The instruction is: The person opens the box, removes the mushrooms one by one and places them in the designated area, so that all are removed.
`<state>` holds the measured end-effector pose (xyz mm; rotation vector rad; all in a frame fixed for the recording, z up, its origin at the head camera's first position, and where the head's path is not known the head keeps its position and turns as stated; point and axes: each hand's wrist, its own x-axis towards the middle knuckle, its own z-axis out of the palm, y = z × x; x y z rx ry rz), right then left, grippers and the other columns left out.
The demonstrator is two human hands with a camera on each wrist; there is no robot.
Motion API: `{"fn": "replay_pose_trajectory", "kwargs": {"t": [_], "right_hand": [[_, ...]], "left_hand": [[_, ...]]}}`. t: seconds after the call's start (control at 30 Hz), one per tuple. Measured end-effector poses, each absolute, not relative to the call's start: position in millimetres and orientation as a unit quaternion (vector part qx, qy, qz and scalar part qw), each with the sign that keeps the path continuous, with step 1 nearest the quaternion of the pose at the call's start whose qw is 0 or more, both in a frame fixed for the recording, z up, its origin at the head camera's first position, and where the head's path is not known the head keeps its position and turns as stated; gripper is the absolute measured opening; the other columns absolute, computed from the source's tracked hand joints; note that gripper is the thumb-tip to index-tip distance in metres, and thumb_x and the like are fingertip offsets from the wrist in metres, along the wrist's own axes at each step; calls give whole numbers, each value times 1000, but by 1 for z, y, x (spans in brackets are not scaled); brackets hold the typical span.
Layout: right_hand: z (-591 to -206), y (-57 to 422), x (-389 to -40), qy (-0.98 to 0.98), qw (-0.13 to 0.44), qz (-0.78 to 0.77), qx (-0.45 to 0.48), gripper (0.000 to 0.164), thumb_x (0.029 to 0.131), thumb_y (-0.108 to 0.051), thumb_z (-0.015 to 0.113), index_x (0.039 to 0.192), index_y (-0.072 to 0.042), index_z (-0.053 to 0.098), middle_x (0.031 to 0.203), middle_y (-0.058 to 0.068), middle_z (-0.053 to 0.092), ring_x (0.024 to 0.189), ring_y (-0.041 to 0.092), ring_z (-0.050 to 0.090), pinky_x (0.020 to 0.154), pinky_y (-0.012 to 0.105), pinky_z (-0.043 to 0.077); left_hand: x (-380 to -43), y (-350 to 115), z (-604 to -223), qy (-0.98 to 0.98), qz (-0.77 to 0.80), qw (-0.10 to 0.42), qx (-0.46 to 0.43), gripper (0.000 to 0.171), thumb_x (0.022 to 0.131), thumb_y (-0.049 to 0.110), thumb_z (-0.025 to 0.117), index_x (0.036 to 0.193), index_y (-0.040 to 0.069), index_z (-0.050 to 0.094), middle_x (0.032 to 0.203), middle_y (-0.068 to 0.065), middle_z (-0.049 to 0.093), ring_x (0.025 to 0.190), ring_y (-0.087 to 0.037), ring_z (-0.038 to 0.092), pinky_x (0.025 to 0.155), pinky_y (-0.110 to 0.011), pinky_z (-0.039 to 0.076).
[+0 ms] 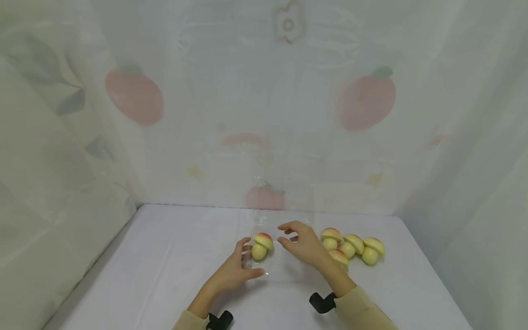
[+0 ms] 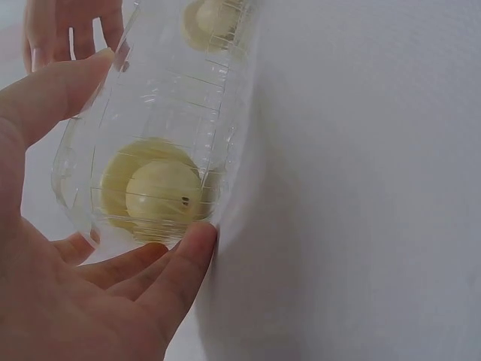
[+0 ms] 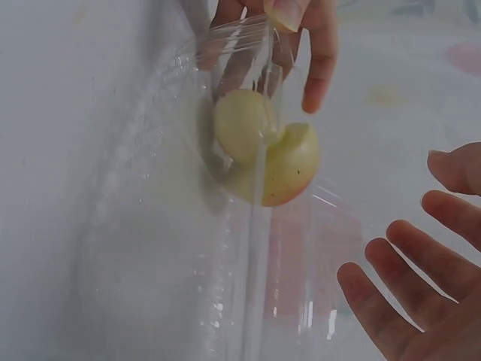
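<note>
A clear plastic box [image 2: 161,90] lies on the table, its see-through lid standing up at the back. My left hand [image 1: 236,271] grips the box at its left end, the thumb along the near side and the fingers round the far side. Inside that end lies a toy mushroom [image 1: 261,245] with a yellow stem and a red-tinged cap. My right hand [image 1: 304,244] hovers over the right part of the box, fingers spread and loosely bent, holding nothing. In the right wrist view its fingers [image 3: 428,259] are apart from the plastic.
Several more toy mushrooms [image 1: 348,247] lie in a cluster on the white table [image 1: 185,247], right of the box and beside my right forearm. Pale curtains [image 1: 264,101] with fruit prints hang behind and on both sides of the table.
</note>
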<state>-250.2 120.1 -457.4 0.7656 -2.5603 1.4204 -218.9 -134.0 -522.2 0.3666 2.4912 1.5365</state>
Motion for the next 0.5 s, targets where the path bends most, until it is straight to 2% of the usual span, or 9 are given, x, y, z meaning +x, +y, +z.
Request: {"fn": "replay_pose_trajectory", "kwargs": {"t": [0.3, 0.5], "right_hand": [[-468, 100, -262, -846, 41, 470, 249, 28, 93, -15, 74, 118, -4, 70, 118, 14, 69, 107, 36, 65, 83, 39, 58], [-478, 89, -268, -855, 23, 464, 229, 34, 93, -20, 75, 120, -1, 69, 119, 12, 69, 108, 36, 66, 84, 43, 57]], "left_hand": [[-219, -135, -521, 834, 526, 100, 132, 105, 85, 35, 84, 159, 9, 14, 155, -28, 34, 134, -43, 49, 97, -53, 51], [-218, -135, -520, 827, 535, 104, 137, 106, 85, 34, 85, 159, 9, 14, 155, -29, 34, 136, -43, 47, 99, -53, 50]]}}
